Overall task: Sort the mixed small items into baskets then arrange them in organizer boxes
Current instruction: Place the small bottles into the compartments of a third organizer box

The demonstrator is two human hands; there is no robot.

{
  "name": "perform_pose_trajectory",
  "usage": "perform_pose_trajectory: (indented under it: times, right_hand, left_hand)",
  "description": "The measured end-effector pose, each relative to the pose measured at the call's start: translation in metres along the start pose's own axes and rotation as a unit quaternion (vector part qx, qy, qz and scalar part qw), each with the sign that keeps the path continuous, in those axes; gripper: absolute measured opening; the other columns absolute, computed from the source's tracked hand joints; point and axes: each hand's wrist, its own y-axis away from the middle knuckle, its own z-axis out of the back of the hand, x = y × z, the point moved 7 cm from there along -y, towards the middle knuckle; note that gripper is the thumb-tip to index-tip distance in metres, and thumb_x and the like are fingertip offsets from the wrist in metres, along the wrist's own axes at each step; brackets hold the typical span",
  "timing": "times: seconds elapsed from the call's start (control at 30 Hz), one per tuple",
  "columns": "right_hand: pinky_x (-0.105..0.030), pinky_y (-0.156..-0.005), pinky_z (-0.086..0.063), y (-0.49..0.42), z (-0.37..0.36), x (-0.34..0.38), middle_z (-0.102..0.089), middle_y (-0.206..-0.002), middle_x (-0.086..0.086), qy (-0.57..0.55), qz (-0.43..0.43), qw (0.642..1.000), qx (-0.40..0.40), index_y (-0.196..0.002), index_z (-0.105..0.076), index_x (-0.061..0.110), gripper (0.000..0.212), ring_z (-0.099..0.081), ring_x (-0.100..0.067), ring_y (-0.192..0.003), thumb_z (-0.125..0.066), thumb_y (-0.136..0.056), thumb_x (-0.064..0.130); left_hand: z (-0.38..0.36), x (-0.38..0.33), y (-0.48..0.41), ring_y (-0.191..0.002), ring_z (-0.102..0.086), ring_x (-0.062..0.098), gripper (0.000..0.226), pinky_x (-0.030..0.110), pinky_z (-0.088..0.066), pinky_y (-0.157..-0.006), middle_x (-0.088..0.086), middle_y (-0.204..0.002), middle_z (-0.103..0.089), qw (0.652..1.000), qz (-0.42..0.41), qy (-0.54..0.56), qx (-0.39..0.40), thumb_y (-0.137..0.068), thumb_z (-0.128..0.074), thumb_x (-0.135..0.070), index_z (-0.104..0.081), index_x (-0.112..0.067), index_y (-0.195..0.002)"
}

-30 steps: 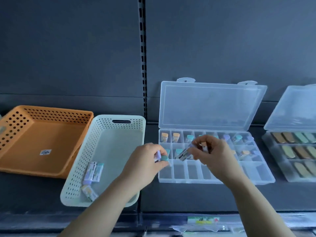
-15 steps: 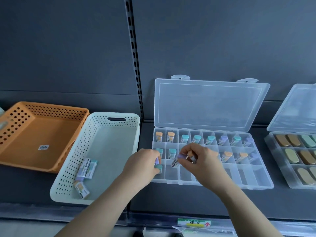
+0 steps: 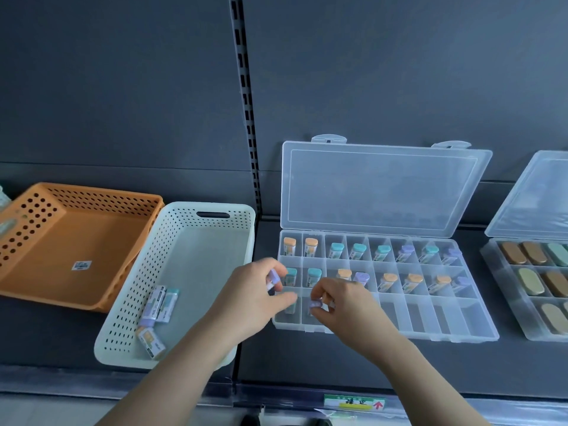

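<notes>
With my right hand (image 3: 344,309) pinching a purple item (image 3: 316,303) low over the front-left cells of the box (image 3: 461,335) and my left hand (image 3: 252,302) gripping a spare (image 3: 273,276) at its left edge, my crowded fingers (image 3: 321,285) could bump and drop it tilted or into the wrong cell.

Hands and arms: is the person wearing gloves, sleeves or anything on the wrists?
No. The left hand and right hand are ungloved, no rings visible. The left forearm and right forearm are bare to the frame's edge: no sleeve, watch or band.
</notes>
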Motion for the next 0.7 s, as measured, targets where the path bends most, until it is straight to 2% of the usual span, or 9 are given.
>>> perform_pose_trajectory:
  times: [0.07,0.17,0.27,0.33,0.4,0.47,0.53,0.63,0.7]
  right_hand:
    - [-0.016,-0.058,-0.033,0.001,-0.002,-0.002,-0.042,-0.064,0.020,0.001,-0.008,1.000,0.002,-0.086,-0.060,0.021,0.002,-0.041,0.003,-0.059,-0.061,-0.085,0.021]
    - [-0.019,-0.060,-0.036,0.004,0.001,-0.003,-0.044,-0.065,0.019,-0.012,-0.017,1.000,0.002,-0.085,-0.059,0.025,0.008,-0.045,-0.001,-0.059,-0.065,-0.081,0.023]
    - [-0.011,-0.057,-0.037,0.008,0.014,-0.007,-0.050,-0.066,0.015,-0.073,-0.040,0.996,-0.011,-0.086,-0.058,0.026,0.018,-0.048,-0.005,-0.059,-0.073,-0.077,0.023]
    - [-0.010,-0.055,-0.038,0.011,0.027,-0.010,-0.053,-0.067,0.012,-0.117,-0.061,0.991,-0.033,-0.088,-0.059,0.024,0.014,-0.047,-0.005,-0.055,-0.071,-0.081,0.020]
    - [-0.010,-0.054,-0.037,0.015,0.038,-0.017,-0.054,-0.067,0.010,-0.188,-0.093,0.977,-0.042,-0.093,-0.062,0.020,0.008,-0.044,-0.003,-0.052,-0.058,-0.090,0.014]
    - [-0.017,-0.061,-0.040,0.021,0.041,-0.025,-0.057,-0.076,0.001,-0.302,-0.131,0.944,-0.023,-0.102,-0.063,0.017,0.022,-0.045,-0.004,-0.057,-0.044,-0.095,0.011]
    - [-0.026,-0.067,-0.042,0.026,0.045,-0.029,-0.056,-0.080,-0.005,-0.385,-0.154,0.910,-0.010,-0.106,-0.064,0.017,0.028,-0.048,-0.011,-0.064,-0.041,-0.091,0.014]
    - [-0.030,-0.070,-0.045,0.034,0.050,-0.037,-0.054,-0.077,-0.006,-0.397,-0.169,0.902,-0.008,-0.111,-0.064,0.020,0.030,-0.051,-0.015,-0.070,-0.040,-0.098,0.008]
    - [-0.032,-0.077,-0.050,0.039,0.053,-0.043,-0.060,-0.075,-0.002,-0.373,-0.170,0.912,-0.011,-0.114,-0.063,0.022,0.030,-0.056,-0.012,-0.071,-0.041,-0.098,0.009]
  left_hand:
    - [0.003,0.001,0.001,-0.064,-0.051,0.000,0.020,0.010,-0.040,-0.059,-0.007,-0.080,-0.062,0.996,0.020,0.082,0.000,-0.083,-0.070,-0.035,-0.059,-0.030,-0.099]
    - [0.000,0.005,0.003,-0.062,-0.056,0.003,0.016,0.034,-0.056,-0.082,-0.004,-0.083,-0.057,0.974,0.072,0.213,0.007,-0.088,-0.061,-0.038,-0.061,-0.028,-0.101]
    - [-0.003,0.006,0.006,-0.065,-0.061,0.009,0.021,0.047,-0.053,-0.093,0.002,-0.087,-0.055,0.928,0.121,0.353,0.014,-0.091,-0.050,-0.033,-0.066,-0.023,-0.100]
    - [-0.002,0.001,0.007,-0.071,-0.066,0.013,0.022,0.044,-0.052,-0.095,0.003,-0.089,-0.058,0.920,0.114,0.374,0.002,-0.100,-0.045,-0.022,-0.067,-0.020,-0.102]
    - [-0.003,-0.008,0.008,-0.081,-0.070,0.016,0.020,0.035,-0.055,-0.090,0.002,-0.094,-0.062,0.917,0.095,0.388,0.002,-0.100,-0.046,-0.017,-0.065,-0.016,-0.106]
    - [-0.008,-0.017,0.007,-0.087,-0.070,0.016,0.016,0.028,-0.057,-0.082,0.003,-0.094,-0.067,0.915,0.077,0.396,0.007,-0.096,-0.053,-0.013,-0.066,-0.015,-0.106]
    - [-0.013,-0.025,0.005,-0.088,-0.068,0.011,0.014,0.024,-0.056,-0.082,-0.002,-0.093,-0.072,0.929,0.054,0.365,0.002,-0.092,-0.061,-0.013,-0.068,-0.020,-0.102]
    - [-0.023,-0.037,0.002,-0.084,-0.068,0.003,0.010,0.015,-0.052,-0.074,-0.009,-0.090,-0.074,0.950,0.028,0.311,0.003,-0.088,-0.067,-0.014,-0.070,-0.022,-0.093]
    - [-0.031,-0.045,0.000,-0.077,-0.069,0.010,0.006,0.016,-0.051,-0.063,-0.006,-0.085,-0.074,0.959,0.016,0.282,0.001,-0.087,-0.068,-0.013,-0.069,-0.018,-0.088]
